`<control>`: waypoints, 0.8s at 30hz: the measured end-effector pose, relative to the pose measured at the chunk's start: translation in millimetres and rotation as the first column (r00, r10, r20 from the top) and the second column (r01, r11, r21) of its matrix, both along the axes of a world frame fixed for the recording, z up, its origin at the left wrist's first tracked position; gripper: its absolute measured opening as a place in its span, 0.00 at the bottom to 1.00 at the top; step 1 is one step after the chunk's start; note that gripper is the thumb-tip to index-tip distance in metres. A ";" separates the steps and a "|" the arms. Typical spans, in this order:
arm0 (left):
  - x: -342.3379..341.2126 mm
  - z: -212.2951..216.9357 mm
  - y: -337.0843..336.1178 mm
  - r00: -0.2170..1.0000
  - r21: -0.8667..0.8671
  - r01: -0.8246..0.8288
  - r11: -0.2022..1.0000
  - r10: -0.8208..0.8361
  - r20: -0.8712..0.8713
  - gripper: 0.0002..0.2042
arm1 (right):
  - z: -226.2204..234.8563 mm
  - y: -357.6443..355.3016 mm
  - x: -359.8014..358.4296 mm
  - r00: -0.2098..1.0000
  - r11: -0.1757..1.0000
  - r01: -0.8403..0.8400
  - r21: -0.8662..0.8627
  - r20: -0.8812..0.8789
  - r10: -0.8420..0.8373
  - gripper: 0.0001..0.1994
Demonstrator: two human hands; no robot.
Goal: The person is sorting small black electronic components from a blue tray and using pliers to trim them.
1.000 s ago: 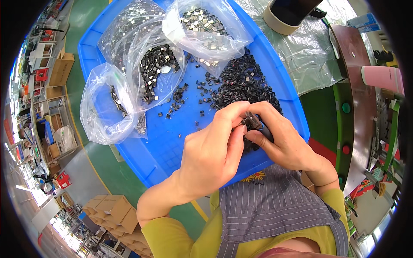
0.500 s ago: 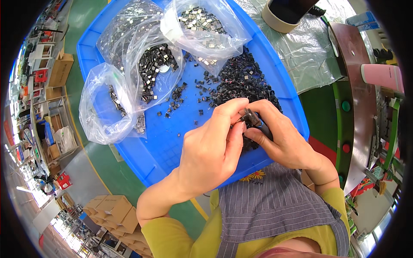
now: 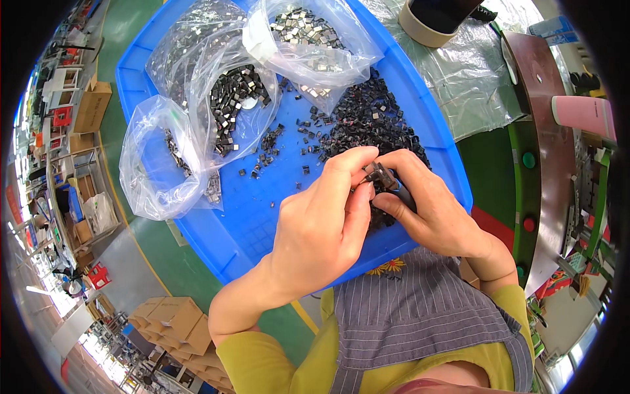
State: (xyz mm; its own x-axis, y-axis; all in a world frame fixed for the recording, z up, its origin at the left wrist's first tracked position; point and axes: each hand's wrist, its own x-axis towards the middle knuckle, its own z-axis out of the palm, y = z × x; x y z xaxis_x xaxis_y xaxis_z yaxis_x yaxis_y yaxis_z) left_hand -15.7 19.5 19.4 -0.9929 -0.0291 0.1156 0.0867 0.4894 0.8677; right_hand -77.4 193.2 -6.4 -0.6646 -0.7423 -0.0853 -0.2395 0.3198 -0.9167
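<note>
Both hands meet over the near right part of a blue plastic tray [image 3: 256,217]. My left hand [image 3: 321,223] pinches a small dark part [image 3: 375,172] at its fingertips. My right hand [image 3: 433,210] holds the same small part from the other side, fingers curled around it and a dark tool-like piece. Just beyond the fingers lies a heap of loose small black parts [image 3: 367,125] on the tray floor.
Three clear plastic bags lie in the tray: one with shiny metal pieces [image 3: 308,33], one with dark square pieces [image 3: 230,105], one nearly flat [image 3: 164,164]. A tape roll [image 3: 426,23] and clear sheeting [image 3: 472,85] sit beyond the tray. Cardboard boxes [image 3: 170,315] stand on the floor.
The hands have stayed together over the same spot, with only small finger movements on the part. The bags and heap have not moved.
</note>
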 end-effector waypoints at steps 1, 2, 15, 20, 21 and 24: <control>-0.7 0.3 -0.2 1.000 0.004 0.004 1.000 -0.004 0.010 0.17 | 0.2 0.0 0.3 1.000 1.000 0.001 0.000 0.001 -0.001 0.17; -1.2 0.3 -0.3 1.000 0.007 0.008 1.000 -0.008 0.021 0.17 | 0.6 -0.1 0.7 1.000 1.000 0.004 0.005 -0.005 -0.004 0.17; -1.3 0.1 -0.5 0.996 0.080 0.000 0.997 -0.007 0.093 0.16 | -0.1 0.3 1.7 1.000 1.000 0.012 -0.003 0.011 -0.012 0.17; -1.5 1.1 -0.1 0.996 0.068 0.000 0.998 -0.006 0.088 0.16 | -0.6 0.7 1.1 1.000 1.000 0.008 -0.016 0.006 -0.008 0.17; -1.3 1.0 0.2 0.996 0.068 0.000 0.998 -0.006 0.088 0.16 | -0.9 1.0 1.2 1.000 1.000 0.009 -0.018 0.008 -0.009 0.17; -1.2 0.0 0.6 0.995 0.078 -0.010 0.997 0.003 0.095 0.16 | 0.1 0.7 1.6 1.000 1.000 0.014 0.005 0.021 -0.014 0.17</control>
State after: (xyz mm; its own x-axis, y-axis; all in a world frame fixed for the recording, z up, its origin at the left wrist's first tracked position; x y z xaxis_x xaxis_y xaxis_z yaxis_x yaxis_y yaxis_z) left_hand -16.8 20.1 19.3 -0.9990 -0.0410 0.0181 -0.0008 0.4201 0.9075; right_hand -75.9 193.9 -6.3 -0.6727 -0.7327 -0.1030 -0.2158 0.3273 -0.9199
